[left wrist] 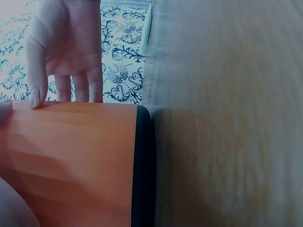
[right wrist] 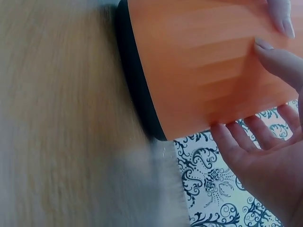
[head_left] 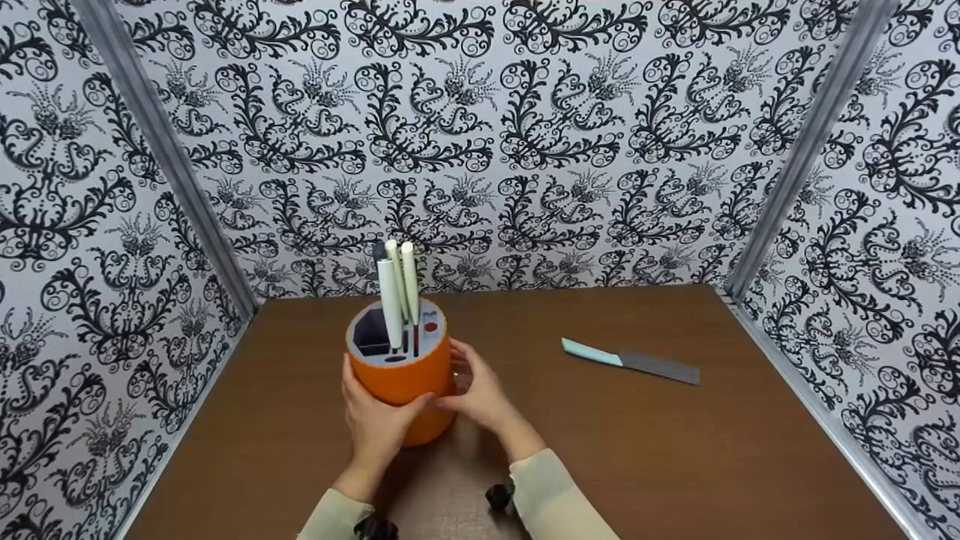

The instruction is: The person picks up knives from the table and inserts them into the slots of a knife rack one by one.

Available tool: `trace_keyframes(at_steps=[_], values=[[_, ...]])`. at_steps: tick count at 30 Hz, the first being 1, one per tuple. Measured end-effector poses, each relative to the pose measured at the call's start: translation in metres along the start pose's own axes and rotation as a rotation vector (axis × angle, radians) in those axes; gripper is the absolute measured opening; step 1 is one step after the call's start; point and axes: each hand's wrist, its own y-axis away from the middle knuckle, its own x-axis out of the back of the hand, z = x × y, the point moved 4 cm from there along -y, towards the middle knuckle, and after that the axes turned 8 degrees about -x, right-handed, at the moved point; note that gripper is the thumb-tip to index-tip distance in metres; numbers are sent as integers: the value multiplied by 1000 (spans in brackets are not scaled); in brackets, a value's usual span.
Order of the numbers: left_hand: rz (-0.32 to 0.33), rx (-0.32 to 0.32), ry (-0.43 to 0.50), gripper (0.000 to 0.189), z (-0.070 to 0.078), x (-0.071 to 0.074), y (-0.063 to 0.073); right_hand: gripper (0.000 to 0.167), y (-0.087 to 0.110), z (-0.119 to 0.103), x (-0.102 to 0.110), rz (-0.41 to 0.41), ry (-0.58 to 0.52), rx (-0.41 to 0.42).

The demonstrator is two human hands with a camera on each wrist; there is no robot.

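Observation:
An orange knife block, round with a grey slotted top, stands left of the table's middle. Several pale-handled knives and one dark handle stick up from its slots. My left hand grips the block's left and near side. Round its right side curves my right hand, the thumb on the front and the fingers partly hidden behind. Both thumbs come close together on the front. In the right wrist view, the fingertips touch the orange wall just above the black base.
To the right on the brown table lies a cleaver with a light blue handle, its blade pointing right. Patterned walls enclose the table at the back and on both sides.

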Motion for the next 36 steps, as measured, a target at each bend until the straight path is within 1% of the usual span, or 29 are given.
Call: trace_keyframes(at_steps=[7, 9, 12, 15, 18, 21, 25, 28, 33, 36], values=[[-11, 3, -6, 148, 1, 0, -1, 93, -1, 2, 12, -55, -18, -16], [-12, 3, -11, 148, 0, 0, -2, 93, -2, 3, 18, -65, -23, -12], [-11, 2, -21, 148, 0, 0, -2, 93, -2, 4, 33, -58, 4, 12], [-12, 7, -28, 148, 0, 0, -2, 91, -3, 2, 50, -11, 72, 29], [-8, 4, -29, 147, 0, 1, -2, 88, -2, -3, 68, 57, 117, 33], [3, 0, -24, 147, 0, 2, -2, 87, -1, -13, 84, 132, 161, 29], [8, 1, -24, 147, 0, 3, -3, 87, 2, -26, 103, 219, 256, 26], [7, 7, -26, 147, 0, 2, -3, 85, 5, -30, 118, 245, 278, 23], [1, 19, -10, 146, 0, 0, -2, 86, 11, -29, 145, 241, 230, -4], [-4, 19, -7, 145, -2, -1, -1, 86, 17, -24, 163, 254, 270, -31]])
